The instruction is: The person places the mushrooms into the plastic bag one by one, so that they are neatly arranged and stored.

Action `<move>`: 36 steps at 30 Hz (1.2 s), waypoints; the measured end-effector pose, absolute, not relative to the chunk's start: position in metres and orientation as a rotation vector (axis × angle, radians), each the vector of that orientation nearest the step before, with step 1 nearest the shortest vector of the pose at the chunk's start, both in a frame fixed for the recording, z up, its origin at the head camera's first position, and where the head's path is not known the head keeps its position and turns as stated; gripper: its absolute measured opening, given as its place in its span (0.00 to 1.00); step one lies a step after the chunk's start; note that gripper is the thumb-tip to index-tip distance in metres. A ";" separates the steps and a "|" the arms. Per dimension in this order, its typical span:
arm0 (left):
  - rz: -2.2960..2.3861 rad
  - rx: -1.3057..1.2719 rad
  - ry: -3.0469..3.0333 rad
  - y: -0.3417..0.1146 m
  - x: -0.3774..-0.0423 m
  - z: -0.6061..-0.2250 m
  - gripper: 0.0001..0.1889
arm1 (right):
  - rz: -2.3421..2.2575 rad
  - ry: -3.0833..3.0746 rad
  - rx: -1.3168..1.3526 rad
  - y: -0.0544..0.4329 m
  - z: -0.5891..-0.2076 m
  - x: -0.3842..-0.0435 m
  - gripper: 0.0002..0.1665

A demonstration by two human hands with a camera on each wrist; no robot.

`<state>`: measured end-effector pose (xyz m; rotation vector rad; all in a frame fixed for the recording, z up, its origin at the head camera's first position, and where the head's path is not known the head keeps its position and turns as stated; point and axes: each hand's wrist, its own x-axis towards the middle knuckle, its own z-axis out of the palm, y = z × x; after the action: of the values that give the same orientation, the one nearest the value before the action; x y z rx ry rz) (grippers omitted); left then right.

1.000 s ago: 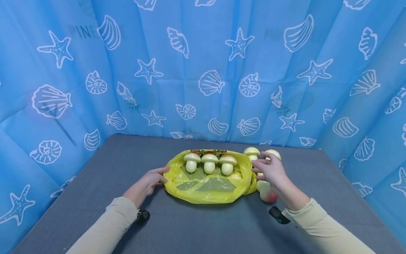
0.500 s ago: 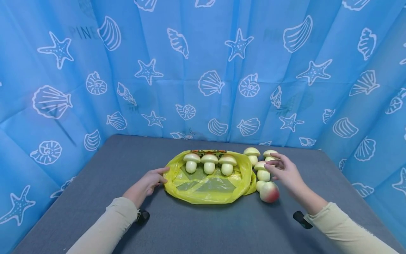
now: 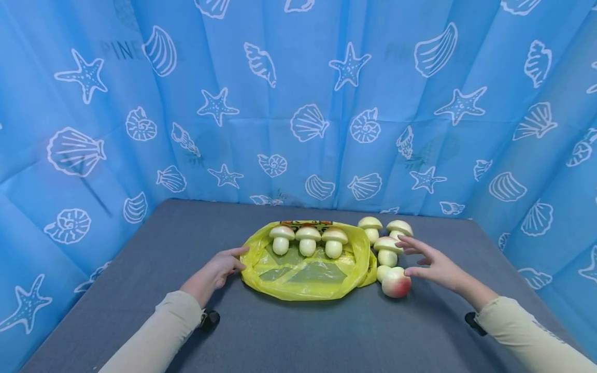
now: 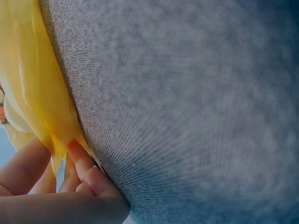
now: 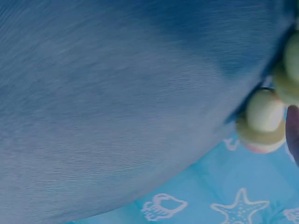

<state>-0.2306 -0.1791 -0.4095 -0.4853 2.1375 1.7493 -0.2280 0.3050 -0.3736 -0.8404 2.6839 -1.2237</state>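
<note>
A yellow plastic bag (image 3: 305, 292) lies with its mouth spread, and three pale model mushrooms (image 3: 308, 239) stand in a row inside it. At the bag's left rim, my left hand (image 3: 218, 270) pinches the plastic; the left wrist view has the yellow film (image 4: 39, 84) running in between the fingers. My right hand (image 3: 436, 267) hovers with spread fingers and holds nothing. Its fingertips are close to a mushroom tipped over with its red-tinged cap (image 3: 396, 283) toward me. Just beyond stand more mushrooms: one near the hand (image 3: 387, 249) and two behind (image 3: 370, 228).
A grey cloth-covered table (image 3: 298, 336) carries everything. Behind and along the sides hangs a blue curtain (image 3: 289, 93) printed with white shells and starfish. The loose mushrooms crowd against the bag's right end.
My right hand has drawn back to the right from over the loose mushrooms, its fingers spreading, and uncovered them. My left hand and the bag have stayed in place.
</note>
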 end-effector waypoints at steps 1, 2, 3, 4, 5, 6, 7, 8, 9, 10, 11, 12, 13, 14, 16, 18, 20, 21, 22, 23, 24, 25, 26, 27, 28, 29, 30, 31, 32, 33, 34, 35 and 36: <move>1.748 -0.486 2.141 -0.179 -0.230 -0.409 0.32 | -1.199 2.676 -0.874 0.308 -0.377 -0.228 0.44; 1.748 -0.488 2.146 -0.179 -0.230 -0.410 0.32 | -1.180 2.668 -0.903 0.310 -0.380 -0.229 0.46; 1.750 -0.492 2.147 -0.179 -0.230 -0.410 0.32 | -1.166 2.658 -0.936 0.313 -0.383 -0.229 0.47; 1.750 -0.493 2.151 -0.179 -0.230 -0.410 0.32 | -1.150 2.649 -0.962 0.315 -0.386 -0.229 0.49; 1.751 -0.496 2.153 -0.178 -0.230 -0.410 0.32 | -1.132 2.645 -0.991 0.316 -0.388 -0.229 0.50; 1.752 -0.500 2.155 -0.178 -0.230 -0.411 0.32 | -1.120 2.638 -1.007 0.317 -0.391 -0.229 0.51; 1.754 -0.499 2.159 -0.178 -0.230 -0.411 0.32 | -1.109 2.632 -1.017 0.317 -0.393 -0.228 0.53; 1.756 -0.499 2.161 -0.178 -0.231 -0.411 0.32 | -1.097 2.629 -1.033 0.317 -0.394 -0.228 0.53; 1.758 -0.500 2.162 -0.178 -0.231 -0.412 0.32 | -1.077 2.631 -1.052 0.317 -0.396 -0.227 0.54; 1.756 -0.499 2.167 -0.178 -0.231 -0.412 0.31 | -1.053 2.638 -1.074 0.317 -0.397 -0.227 0.54; 1.758 -0.500 2.167 -0.178 -0.231 -0.412 0.31 | -1.036 2.647 -1.089 0.317 -0.398 -0.227 0.55; 1.758 -0.502 2.167 -0.178 -0.231 -0.412 0.31 | -1.022 2.660 -1.105 0.316 -0.399 -0.227 0.55; 1.759 -0.501 2.165 -0.178 -0.231 -0.412 0.31 | -0.999 2.677 -1.129 0.316 -0.401 -0.227 0.56; 1.758 -0.499 2.161 -0.178 -0.232 -0.412 0.31 | -0.973 2.703 -1.153 0.316 -0.402 -0.227 0.57; 1.755 -0.497 2.154 -0.178 -0.232 -0.412 0.31 | -0.915 2.749 -1.187 0.316 -0.405 -0.227 0.57; 1.754 -0.495 2.147 -0.179 -0.232 -0.411 0.31 | -0.870 2.787 -1.214 0.316 -0.407 -0.227 0.58; 1.754 -0.493 2.144 -0.179 -0.232 -0.411 0.31 | -0.835 2.809 -1.234 0.315 -0.409 -0.226 0.57; 1.754 -0.494 2.145 -0.179 -0.232 -0.411 0.31 | -0.830 2.812 -1.247 0.315 -0.410 -0.226 0.56; 1.755 -0.496 2.146 -0.179 -0.232 -0.411 0.31 | -0.833 2.814 -1.259 0.314 -0.411 -0.226 0.55; 1.756 -0.497 2.148 -0.179 -0.232 -0.411 0.31 | -0.841 2.811 -1.267 0.314 -0.411 -0.226 0.55; 1.758 -0.498 2.150 -0.179 -0.232 -0.412 0.31 | -0.849 2.810 -1.275 0.313 -0.412 -0.225 0.54; 1.761 -0.487 2.155 -0.179 -0.232 -0.412 0.31 | -0.858 2.809 -1.280 0.313 -0.412 -0.225 0.53; 1.765 -0.481 2.159 -0.179 -0.232 -0.412 0.31 | -0.866 2.810 -1.282 0.312 -0.412 -0.225 0.53; 1.769 -0.476 2.163 -0.178 -0.232 -0.413 0.31 | -0.872 2.814 -1.284 0.312 -0.413 -0.225 0.52; 1.777 -0.470 2.166 -0.178 -0.232 -0.413 0.31 | -0.874 2.817 -1.284 0.312 -0.413 -0.225 0.52; 1.781 -0.463 2.168 -0.178 -0.232 -0.414 0.31 | -0.876 2.819 -1.282 0.311 -0.413 -0.225 0.51; 1.786 -0.456 2.171 -0.178 -0.232 -0.414 0.31 | -0.879 2.819 -1.281 0.311 -0.413 -0.225 0.50; 1.789 -0.450 2.172 -0.178 -0.232 -0.414 0.32 | -0.885 2.819 -1.280 0.310 -0.412 -0.225 0.50; 1.790 -0.457 2.170 -0.178 -0.232 -0.414 0.32 | -0.888 2.820 -1.280 0.309 -0.412 -0.224 0.49; 1.790 -0.457 2.170 -0.178 -0.232 -0.414 0.32 | -0.890 2.818 -1.280 0.309 -0.412 -0.224 0.48; 1.790 -0.456 2.169 -0.178 -0.232 -0.414 0.32 | -0.891 2.816 -1.277 0.308 -0.412 -0.224 0.47; 1.788 -0.456 2.168 -0.178 -0.232 -0.414 0.31 | -0.893 2.815 -1.273 0.308 -0.412 -0.223 0.47; 1.787 -0.455 2.167 -0.179 -0.232 -0.414 0.31 | -0.893 2.813 -1.267 0.307 -0.411 -0.223 0.46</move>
<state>-0.2319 -0.1785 -0.4144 -0.4554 2.1668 1.7870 -0.2231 0.3072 -0.4115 -1.2671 2.8129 -0.8928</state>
